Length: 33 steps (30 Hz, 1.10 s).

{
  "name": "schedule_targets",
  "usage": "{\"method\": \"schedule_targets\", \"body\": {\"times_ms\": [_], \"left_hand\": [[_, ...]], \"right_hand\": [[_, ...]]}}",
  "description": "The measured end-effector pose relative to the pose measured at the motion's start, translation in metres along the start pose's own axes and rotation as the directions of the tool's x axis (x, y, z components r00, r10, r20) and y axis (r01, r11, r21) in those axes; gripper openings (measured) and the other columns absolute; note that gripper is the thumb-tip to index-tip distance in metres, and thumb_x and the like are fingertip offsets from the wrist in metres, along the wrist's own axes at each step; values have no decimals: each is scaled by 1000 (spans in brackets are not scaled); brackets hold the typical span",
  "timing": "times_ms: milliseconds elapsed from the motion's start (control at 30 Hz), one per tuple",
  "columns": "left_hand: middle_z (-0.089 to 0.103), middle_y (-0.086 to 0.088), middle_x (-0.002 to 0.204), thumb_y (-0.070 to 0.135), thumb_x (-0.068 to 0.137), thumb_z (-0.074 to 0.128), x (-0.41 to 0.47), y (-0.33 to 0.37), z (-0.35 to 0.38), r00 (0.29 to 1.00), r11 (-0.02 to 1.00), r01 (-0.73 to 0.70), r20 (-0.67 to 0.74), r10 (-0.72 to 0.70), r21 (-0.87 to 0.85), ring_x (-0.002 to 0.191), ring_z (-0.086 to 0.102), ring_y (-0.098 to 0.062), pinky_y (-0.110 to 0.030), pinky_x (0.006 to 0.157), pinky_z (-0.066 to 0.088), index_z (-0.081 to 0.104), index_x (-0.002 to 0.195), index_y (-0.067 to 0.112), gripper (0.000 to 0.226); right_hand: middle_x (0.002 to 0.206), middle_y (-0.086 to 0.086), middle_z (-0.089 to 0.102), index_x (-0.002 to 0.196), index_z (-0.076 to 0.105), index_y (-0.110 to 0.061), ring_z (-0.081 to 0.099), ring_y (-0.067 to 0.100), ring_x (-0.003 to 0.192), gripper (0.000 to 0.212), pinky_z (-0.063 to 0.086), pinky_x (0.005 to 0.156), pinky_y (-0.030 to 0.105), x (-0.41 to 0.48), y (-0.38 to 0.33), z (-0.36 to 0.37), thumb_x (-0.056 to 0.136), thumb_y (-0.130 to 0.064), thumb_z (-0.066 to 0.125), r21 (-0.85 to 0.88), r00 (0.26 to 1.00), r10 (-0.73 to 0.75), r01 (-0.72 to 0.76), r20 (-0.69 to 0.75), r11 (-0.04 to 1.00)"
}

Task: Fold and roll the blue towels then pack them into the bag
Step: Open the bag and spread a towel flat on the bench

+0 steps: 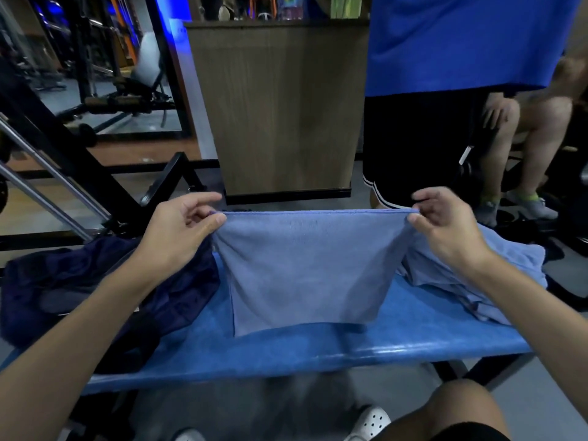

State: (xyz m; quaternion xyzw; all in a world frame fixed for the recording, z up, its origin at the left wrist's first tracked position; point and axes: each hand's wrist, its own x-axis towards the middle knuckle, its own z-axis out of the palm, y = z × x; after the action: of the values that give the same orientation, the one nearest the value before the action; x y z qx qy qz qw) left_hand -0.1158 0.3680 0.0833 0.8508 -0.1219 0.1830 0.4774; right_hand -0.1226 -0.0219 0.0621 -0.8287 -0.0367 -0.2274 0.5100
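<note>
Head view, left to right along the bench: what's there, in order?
dark navy bag → left hand → held blue towel, pinched at its top corners → right hand → pile of blue towels

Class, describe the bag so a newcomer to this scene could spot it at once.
Find the blue bench. On its left end slumps the bag. It is dark navy, unlike the pale blue towel held up mid-bench and the towel pile at the right.
</note>
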Motion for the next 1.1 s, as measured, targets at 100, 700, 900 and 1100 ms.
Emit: {"method": "schedule_targets", "body": {"times_ms": [100, 700, 900, 1100], "left_hand": [[66, 11, 81, 5, 91, 67, 0, 2, 0, 995, 974, -78, 79, 62, 214, 67, 58, 13, -2, 67, 42, 70, 94, 18, 14], [61, 1, 50, -1, 90, 67, 1, 21, -3, 969, 972, 228, 106, -222, -48, 38, 50, -4, -14, 37, 38, 70, 95, 6, 9], [67, -11, 65, 8, 95, 61, -4, 28, -13, 910, 874, 394, 257, -326, -284, 57, 70, -27, -26, 46, 55, 60, 98, 2, 7], [71, -27, 82, 1, 92, 62, -6, 19, -19, 815, 787, 547, 399, -421, -287, 74, 74, -28, -25, 63, 61, 63, 107, -7, 17]], "right_hand": [[81, 0, 65, 81, 62, -32, 58, 10, 76, 34, 47, 72, 23, 1, -1, -1, 94, -1, 57, -152, 999, -13, 21, 51, 988], [56, -5, 59, 81, 63, -17, 51, 2, 45, 17, 42, 47, 14, -3, -19, -8, 97, -16, 59, 24, 994, 95, -94, -51, 995], [55, -7, 55, 87, 65, -7, 45, -2, 42, 15, 38, 44, 11, -9, -29, -12, 98, -14, 56, 70, 994, 107, -105, -18, 992], [49, -5, 38, 84, 61, -2, 30, 8, 42, 19, 27, 39, 18, -11, -29, -18, 98, -12, 55, 134, 970, 199, -217, 138, 967]]}}
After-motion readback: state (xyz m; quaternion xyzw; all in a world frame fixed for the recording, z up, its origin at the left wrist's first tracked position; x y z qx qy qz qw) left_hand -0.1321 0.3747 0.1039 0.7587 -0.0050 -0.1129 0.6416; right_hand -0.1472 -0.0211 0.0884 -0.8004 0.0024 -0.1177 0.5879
